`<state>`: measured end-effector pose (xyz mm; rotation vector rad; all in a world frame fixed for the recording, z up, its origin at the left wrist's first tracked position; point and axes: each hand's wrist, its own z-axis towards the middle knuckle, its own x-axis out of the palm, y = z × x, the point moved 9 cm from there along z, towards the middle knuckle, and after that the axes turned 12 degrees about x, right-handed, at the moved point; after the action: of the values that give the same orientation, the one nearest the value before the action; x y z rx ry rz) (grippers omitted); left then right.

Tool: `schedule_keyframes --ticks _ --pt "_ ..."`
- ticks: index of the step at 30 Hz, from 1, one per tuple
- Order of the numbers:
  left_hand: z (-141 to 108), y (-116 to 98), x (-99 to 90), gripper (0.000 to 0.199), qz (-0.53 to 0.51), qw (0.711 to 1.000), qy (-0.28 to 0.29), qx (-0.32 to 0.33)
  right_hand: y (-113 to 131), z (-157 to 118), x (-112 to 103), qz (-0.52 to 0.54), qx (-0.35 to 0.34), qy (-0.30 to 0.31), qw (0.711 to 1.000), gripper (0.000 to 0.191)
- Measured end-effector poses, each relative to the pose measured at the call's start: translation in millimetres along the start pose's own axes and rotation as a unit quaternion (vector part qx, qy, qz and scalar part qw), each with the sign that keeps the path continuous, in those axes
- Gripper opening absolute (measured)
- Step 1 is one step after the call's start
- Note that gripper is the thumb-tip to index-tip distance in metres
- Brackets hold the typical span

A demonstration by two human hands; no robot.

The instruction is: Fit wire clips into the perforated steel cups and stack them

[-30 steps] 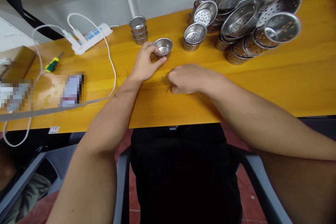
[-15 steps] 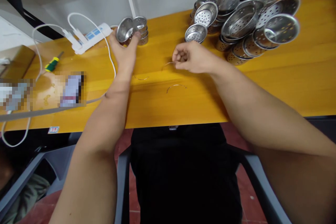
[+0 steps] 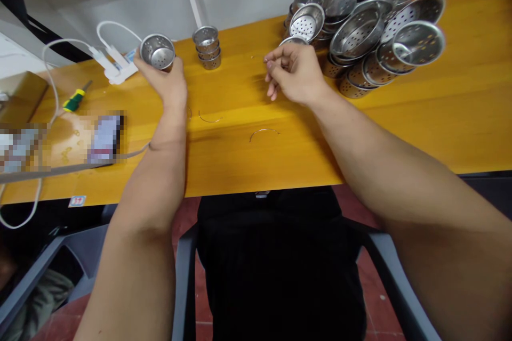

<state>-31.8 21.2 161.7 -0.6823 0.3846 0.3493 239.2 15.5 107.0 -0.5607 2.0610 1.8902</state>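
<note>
My left hand [image 3: 166,80] is wrapped round a perforated metal cup [image 3: 158,52], whose open top faces up, near the power strip. To its right stands a short stack of similar cups [image 3: 208,49]. My right hand [image 3: 294,72] hovers over the table in front of the large group of cups, thumb and forefinger close together; something tiny may be at the fingertips, too small to make out. Thin curved wires [image 3: 264,130] lie on the table between my arms, one of them partly hidden by my left forearm.
Many perforated metal cups [image 3: 356,37] are piled at the back right. On the left are a white power strip [image 3: 120,68] with cables, a green and yellow screwdriver [image 3: 75,100], a phone [image 3: 104,138] and a box [image 3: 26,98]. A wall borders the table's back.
My left hand has moved left with the cup, away from the small stack. The fingers of my right hand have loosened and spread somewhat, and the wire near them is no longer distinct.
</note>
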Motion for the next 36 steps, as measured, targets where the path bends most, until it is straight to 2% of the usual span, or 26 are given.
schedule_keyframes --ticks 2,5,6,8,9,11,12,14,15,19,22,25,28,33,36 --pt "-2.6 15.8 1.8 0.083 0.008 1.000 0.011 0.001 -0.5 -0.1 0.2 -0.004 0.000 -0.001 1.000 0.023" --pt "-0.4 76.3 -7.2 0.085 0.031 0.999 -0.004 -0.019 -0.5 1.7 -1.6 0.003 -0.018 -0.009 1.000 0.021" --pt "0.9 101.5 -14.9 0.087 0.044 0.998 -0.036 -0.034 0.2 2.4 -2.4 0.012 -0.028 -0.012 0.999 0.021" --pt "-1.3 147.2 -38.3 0.099 0.083 0.981 -0.162 -0.065 2.4 3.2 -3.1 0.026 -0.050 -0.015 0.998 0.023" --pt "-3.0 164.4 -42.0 0.104 0.101 0.973 -0.194 -0.074 3.5 3.4 -2.9 0.031 -0.059 -0.016 0.998 0.025" --pt "-2.9 182.1 -31.5 0.097 0.116 0.974 -0.182 -0.067 4.3 3.3 -2.3 0.037 -0.065 -0.021 0.997 0.024" --pt "-3.3 180.7 -23.8 0.100 0.111 0.977 -0.174 -0.049 4.2 3.0 -1.2 0.036 -0.064 -0.020 0.997 0.022" --pt "-4.1 160.9 -2.4 0.110 0.074 0.988 -0.135 0.000 4.4 1.6 0.9 0.027 -0.062 -0.017 0.998 0.022" --pt "-4.1 145.3 13.6 0.112 0.048 0.995 -0.085 0.023 5.1 0.3 2.0 0.018 -0.064 -0.016 0.998 0.025" --pt "-12.8 88.5 55.0 0.099 0.007 0.999 0.039 -0.002 9.1 -6.0 3.4 -0.021 -0.072 -0.011 0.997 0.031" --pt "-18.2 56.2 72.7 0.091 -0.023 0.995 0.093 0.020 12.8 -10.2 1.3 -0.042 -0.069 -0.021 0.997 0.032" --pt "-22.9 47.5 82.2 0.086 -0.022 0.992 0.123 0.025 17.5 -13.9 -0.6 -0.078 -0.065 -0.042 0.994 0.045" --pt "-25.3 45.6 86.1 0.081 -0.038 0.991 0.127 0.025 20.3 -16.7 1.5 -0.142 -0.054 -0.055 0.987 0.064" --pt "-26.8 38.6 87.7 0.081 -0.041 0.990 0.133 0.021 29.3 -24.0 8.8 -0.226 -0.070 -0.051 0.970 0.076" --pt "-25.0 28.5 87.3 0.085 -0.047 0.989 0.133 0.039 32.1 -27.3 9.8 -0.249 -0.061 -0.053 0.965 0.082"
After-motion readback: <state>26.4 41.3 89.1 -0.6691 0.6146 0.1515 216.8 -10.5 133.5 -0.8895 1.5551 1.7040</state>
